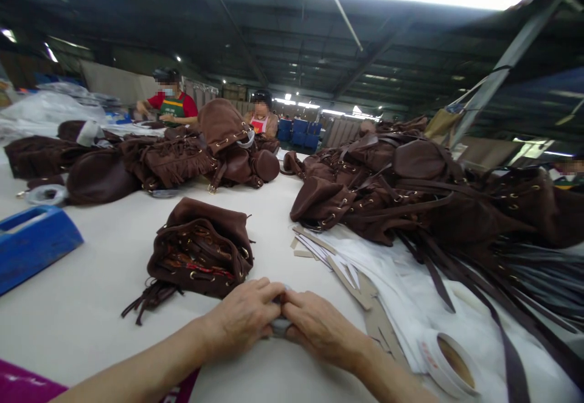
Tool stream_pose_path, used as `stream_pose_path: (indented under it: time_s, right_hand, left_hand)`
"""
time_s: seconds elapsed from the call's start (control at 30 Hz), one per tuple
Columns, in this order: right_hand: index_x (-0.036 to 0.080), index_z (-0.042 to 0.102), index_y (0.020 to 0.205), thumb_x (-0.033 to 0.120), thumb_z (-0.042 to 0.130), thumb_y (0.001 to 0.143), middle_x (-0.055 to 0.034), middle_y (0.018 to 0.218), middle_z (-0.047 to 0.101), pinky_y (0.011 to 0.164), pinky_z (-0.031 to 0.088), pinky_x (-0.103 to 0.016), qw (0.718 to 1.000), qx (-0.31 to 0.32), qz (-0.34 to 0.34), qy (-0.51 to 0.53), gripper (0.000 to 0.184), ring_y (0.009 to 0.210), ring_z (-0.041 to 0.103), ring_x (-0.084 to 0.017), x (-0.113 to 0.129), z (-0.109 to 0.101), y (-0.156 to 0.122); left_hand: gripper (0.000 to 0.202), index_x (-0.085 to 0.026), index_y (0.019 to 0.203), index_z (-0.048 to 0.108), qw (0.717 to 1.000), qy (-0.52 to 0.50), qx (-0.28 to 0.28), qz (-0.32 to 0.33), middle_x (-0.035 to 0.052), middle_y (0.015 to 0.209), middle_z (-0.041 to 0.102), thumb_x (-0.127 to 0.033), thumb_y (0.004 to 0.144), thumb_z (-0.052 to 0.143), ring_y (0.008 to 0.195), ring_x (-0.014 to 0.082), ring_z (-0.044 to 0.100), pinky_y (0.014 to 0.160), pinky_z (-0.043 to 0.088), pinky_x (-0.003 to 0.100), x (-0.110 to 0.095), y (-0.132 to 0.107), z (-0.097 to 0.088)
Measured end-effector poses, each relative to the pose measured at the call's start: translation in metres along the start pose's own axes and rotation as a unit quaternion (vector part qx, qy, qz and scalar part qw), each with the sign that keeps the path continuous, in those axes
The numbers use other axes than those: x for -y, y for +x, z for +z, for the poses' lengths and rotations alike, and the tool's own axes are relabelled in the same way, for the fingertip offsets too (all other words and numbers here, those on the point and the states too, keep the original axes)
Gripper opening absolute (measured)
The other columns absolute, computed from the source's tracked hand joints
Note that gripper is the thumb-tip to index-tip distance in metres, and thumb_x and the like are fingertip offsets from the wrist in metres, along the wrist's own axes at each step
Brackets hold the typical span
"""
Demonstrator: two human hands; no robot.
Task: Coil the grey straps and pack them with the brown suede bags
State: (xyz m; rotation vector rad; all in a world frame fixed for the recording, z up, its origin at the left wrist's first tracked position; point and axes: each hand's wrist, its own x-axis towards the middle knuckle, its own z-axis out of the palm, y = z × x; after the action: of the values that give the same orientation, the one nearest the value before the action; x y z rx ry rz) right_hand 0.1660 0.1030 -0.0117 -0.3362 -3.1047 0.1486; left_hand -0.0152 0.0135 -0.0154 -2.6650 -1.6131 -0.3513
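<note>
My left hand [246, 315] and my right hand [319, 327] meet at the front middle of the table, fingertips close together. Between them is a small, smooth grey thing [280, 328], pinched by both hands; the fingers cover most of it and its kind cannot be made out. Just beyond my left hand stands a dark brown drawstring bag [205, 248] with gold eyelets. Its mouth gapes toward me and shows a patterned lining, and fringed tassels lie at its left side. Neither hand grips the bag.
Brown bags are heaped at the back left [164, 156] and on the right [378, 178]. A blue tape dispenser [36, 241] and a clear tape roll [46, 195] sit left. Cardboard strips [347, 281], white sheeting and a wide tape roll [449, 363] lie right. Two people work behind.
</note>
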Motion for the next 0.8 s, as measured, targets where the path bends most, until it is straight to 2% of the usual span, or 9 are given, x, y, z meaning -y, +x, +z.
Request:
stream_pose_path:
  time_s: [0.13,0.23,0.37,0.5,0.63,0.7,0.8]
  right_hand:
    - [0.016,0.058,0.099,0.014,0.055,0.086,-0.0062,0.108,0.060,0.076,0.044,-0.027,0.999,0.003,-0.032,0.044,0.014,0.093,0.058,-0.019,-0.004,-0.022,0.004]
    - [0.016,0.058,0.105,0.011,0.056,0.084,-0.0055,0.111,0.059,0.084,0.044,-0.027,0.995,0.025,-0.050,0.081,0.022,0.098,0.058,-0.019,-0.003,-0.038,0.011]
    - [0.019,0.061,0.103,0.013,0.057,0.085,-0.0040,0.108,0.061,0.084,0.045,-0.026,0.992,0.079,-0.051,0.080,0.020,0.096,0.060,-0.018,0.003,-0.054,0.022]
    - [0.020,0.063,0.102,0.019,0.059,0.086,-0.0040,0.107,0.062,0.082,0.045,-0.025,0.994,0.088,-0.037,0.052,0.017,0.095,0.062,-0.019,0.016,-0.066,0.030]
    - [0.020,0.063,0.106,0.026,0.060,0.087,-0.0035,0.108,0.063,0.074,0.046,-0.022,0.996,0.075,-0.030,0.025,0.020,0.090,0.063,-0.017,0.020,-0.066,0.035]
    - [0.021,0.063,0.107,0.027,0.060,0.088,-0.0021,0.107,0.063,0.072,0.045,-0.020,0.997,0.063,-0.030,0.024,0.021,0.090,0.062,-0.016,0.019,-0.062,0.036]
    - [0.021,0.063,0.107,0.027,0.060,0.088,-0.0013,0.106,0.062,0.073,0.045,-0.018,0.998,0.056,-0.030,0.030,0.020,0.091,0.061,-0.014,0.020,-0.055,0.035]
  left_hand:
    - [0.020,-0.021,0.105,0.058,1.000,-0.018,0.012,0.007,0.0054,0.118,0.055,-0.020,0.084,0.060,0.104,0.0213,0.053,0.087,0.046,0.032,0.009,-0.007,-0.016]
    - [0.026,-0.022,0.107,0.057,0.998,-0.070,0.008,0.003,0.0038,0.116,0.058,-0.012,0.084,0.054,0.097,0.0180,0.058,0.080,0.046,0.025,0.013,-0.012,-0.027]
    - [0.029,-0.021,0.098,0.060,0.991,-0.130,0.012,0.007,0.0020,0.101,0.065,-0.002,0.077,0.050,0.089,0.0179,0.062,0.072,0.044,0.021,0.012,-0.015,-0.038]
    - [0.029,-0.019,0.089,0.061,0.984,-0.171,-0.009,-0.048,0.0036,0.088,0.066,-0.001,0.072,0.045,0.079,0.0195,0.061,0.067,0.042,0.023,0.009,-0.021,-0.038]
    - [0.034,-0.021,0.091,0.061,0.949,-0.292,-0.047,-0.106,0.0021,0.091,0.065,-0.002,0.070,0.042,0.084,0.0189,0.059,0.075,0.043,0.023,0.018,-0.027,-0.027]
    - [0.035,-0.021,0.093,0.062,0.928,-0.350,-0.018,-0.125,0.0015,0.091,0.064,-0.005,0.067,0.045,0.083,0.0193,0.059,0.074,0.045,0.022,0.025,-0.029,-0.023]
    - [0.024,-0.021,0.096,0.063,0.895,-0.426,0.027,-0.128,0.0010,0.086,0.062,-0.016,0.076,0.050,0.073,0.0179,0.059,0.067,0.048,0.022,0.032,-0.029,-0.017]
